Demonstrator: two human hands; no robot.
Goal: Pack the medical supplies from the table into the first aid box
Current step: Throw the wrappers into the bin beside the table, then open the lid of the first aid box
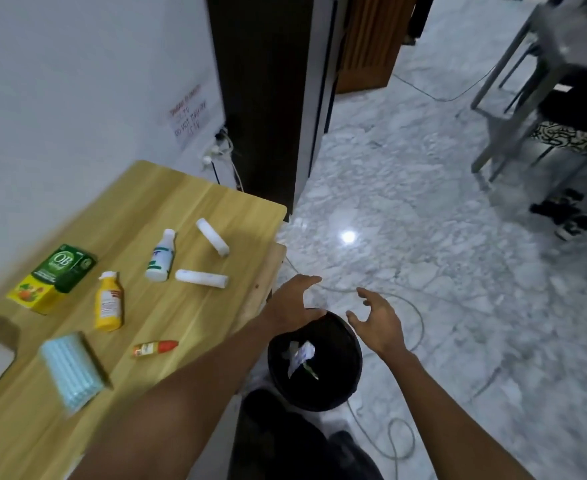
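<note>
On the wooden table point(195, 202) lie a green box point(65, 268), a yellow box point(34, 296), a yellow bottle point(109, 301), a white bottle point(161, 256), two white gauze rolls point(212, 236) point(202, 278), a small red-capped bottle point(155, 348) and a pack of light blue face masks point(72, 370). My left hand point(293, 303) hovers past the table's right edge, fingers apart, holding nothing. My right hand point(378, 320) is open beside it, above the floor. No first aid box is in view.
A black waste bin point(314, 393) with crumpled paper stands on the marble floor below both hands. Cables run across the floor point(420, 317). A dark cabinet point(264, 98) rises behind the table, and metal stool legs point(506, 109) stand at the right.
</note>
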